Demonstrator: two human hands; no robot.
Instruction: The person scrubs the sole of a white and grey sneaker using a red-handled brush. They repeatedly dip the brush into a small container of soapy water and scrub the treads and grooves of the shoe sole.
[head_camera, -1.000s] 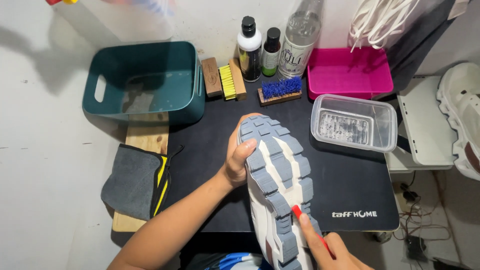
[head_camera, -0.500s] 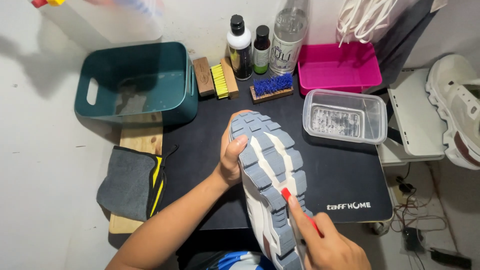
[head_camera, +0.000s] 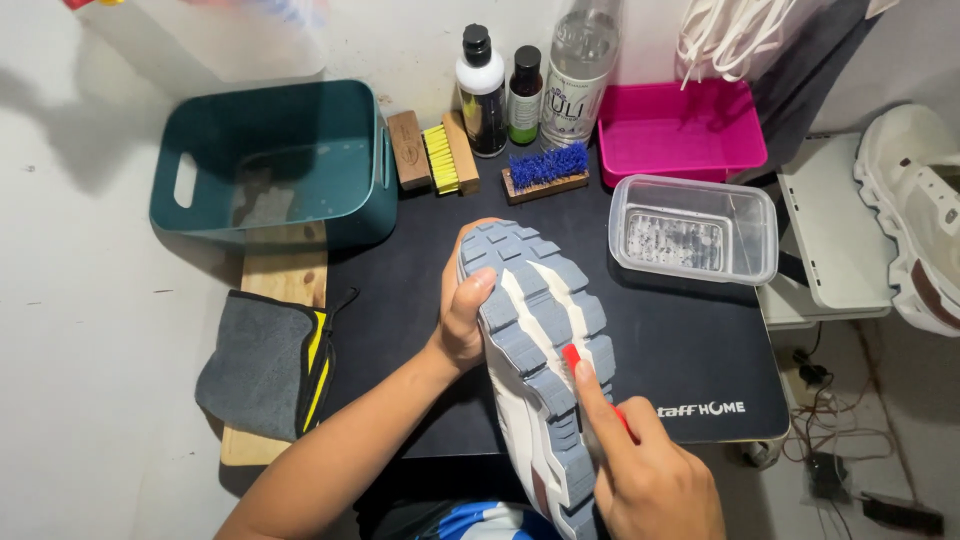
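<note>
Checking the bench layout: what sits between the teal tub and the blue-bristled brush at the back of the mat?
In the head view, a yellow-bristled brush with wooden blocks lies between the teal tub and the blue-bristled brush.

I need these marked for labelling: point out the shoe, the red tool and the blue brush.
shoe (head_camera: 530, 330), head view, on the grey tread of the upturned sole.
red tool (head_camera: 572, 356), head view, on its red tip against the sole.
blue brush (head_camera: 545, 165), head view, on the blue bristles.

Shoe (head_camera: 535, 340) on mat (head_camera: 690, 350); tub (head_camera: 270, 165) behind-left.
</note>
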